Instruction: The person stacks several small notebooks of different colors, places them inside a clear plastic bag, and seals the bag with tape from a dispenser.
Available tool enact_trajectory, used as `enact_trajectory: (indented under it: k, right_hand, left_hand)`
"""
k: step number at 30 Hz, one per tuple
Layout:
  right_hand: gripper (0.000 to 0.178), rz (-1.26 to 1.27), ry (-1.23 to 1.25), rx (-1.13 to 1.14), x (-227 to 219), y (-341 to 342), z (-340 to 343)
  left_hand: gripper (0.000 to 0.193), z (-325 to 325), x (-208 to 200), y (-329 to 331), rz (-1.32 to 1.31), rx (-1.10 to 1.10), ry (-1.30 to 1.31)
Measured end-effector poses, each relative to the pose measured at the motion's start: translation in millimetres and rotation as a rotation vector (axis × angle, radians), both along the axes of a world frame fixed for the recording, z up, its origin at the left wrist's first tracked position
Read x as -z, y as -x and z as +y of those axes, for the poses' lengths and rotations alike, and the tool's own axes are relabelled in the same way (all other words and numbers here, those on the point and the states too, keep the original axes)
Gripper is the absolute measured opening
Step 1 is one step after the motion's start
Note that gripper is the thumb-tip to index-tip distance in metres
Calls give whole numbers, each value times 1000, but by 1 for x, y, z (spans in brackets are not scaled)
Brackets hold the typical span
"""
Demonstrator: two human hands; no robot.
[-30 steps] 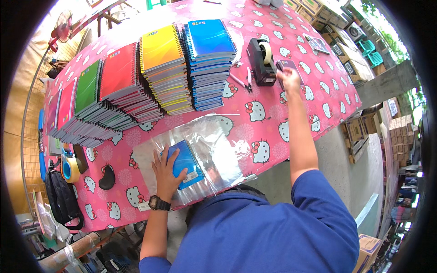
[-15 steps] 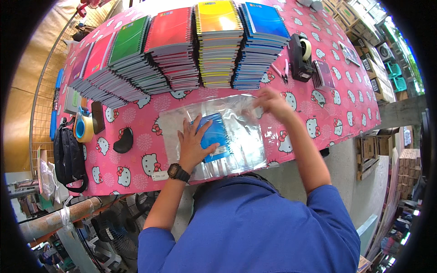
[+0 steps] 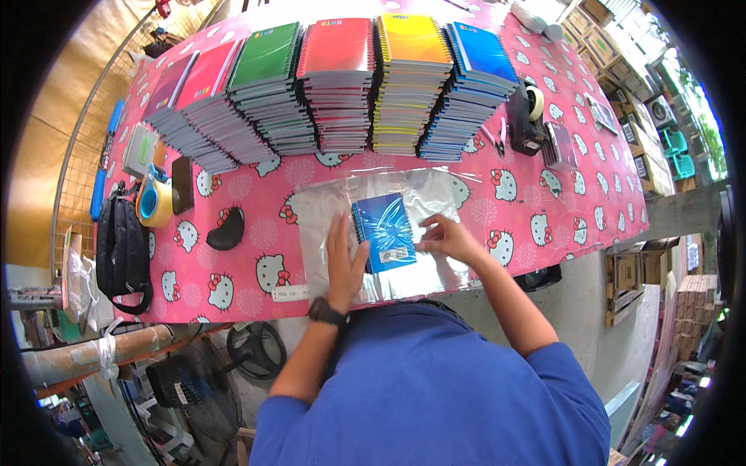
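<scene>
Blue notebook [image 3: 382,221], just one, is lying near centre amid clear film [image 3: 435,194]; my left hand [image 3: 346,268] is resting unclenched beside it; whether my curled right hand [image 3: 452,241] is pinching film, I cannot tell. Uneven pulling could be creasing the film. Farther, six notebook stacks [image 3: 334,109] are standing.

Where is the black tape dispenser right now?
In the head view, the black tape dispenser stands toward the right on the pink patterned tablecloth, between pink-handled pliers and a purple spiral notebook.

Glare partly hides the blue notebook [image 3: 386,225]; the lower edge crops the shirt [image 3: 435,380].
</scene>
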State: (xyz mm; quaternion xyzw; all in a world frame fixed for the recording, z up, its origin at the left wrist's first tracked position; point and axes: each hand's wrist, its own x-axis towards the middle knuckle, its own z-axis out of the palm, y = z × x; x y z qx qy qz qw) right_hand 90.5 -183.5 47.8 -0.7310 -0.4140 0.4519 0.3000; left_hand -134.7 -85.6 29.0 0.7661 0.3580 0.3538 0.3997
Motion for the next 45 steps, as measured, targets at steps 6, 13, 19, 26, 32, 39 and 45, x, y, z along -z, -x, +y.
enact_trajectory:
  k: [6, 13, 19, 26, 32, 39, 45]
  right_hand:
    - [71, -6, -379, -107, -48, 21, -12]
    - [75, 195, -453, -17, -49, 23, 13]
    - [83, 43, -650, -38, -48, 30, -3]
    - [79, 412, -659, 140, -41, 34, -9]
    - [60, 372, -605, 291, -37, 40, -5]
    - [59, 477, -556, 312, -17, 47, -10]
    - [62, 182, -774, 348, -43, 12, -20]
  left_hand:
    - [61, -7, -49, 33, -311, 230, 935]
    - [86, 18, -48, -28, -238, 275, 431]
    - [90, 0, -17, -35, -258, 354, 299]
    - [91, -17, -47, -55, -403, 372, 456]
    - [64, -26, -47, -58, -605, 324, 766]
    - [71, -24, -39, -54, -526, 252, 669]
    - [81, 3, -56, -38, -625, 216, 464]
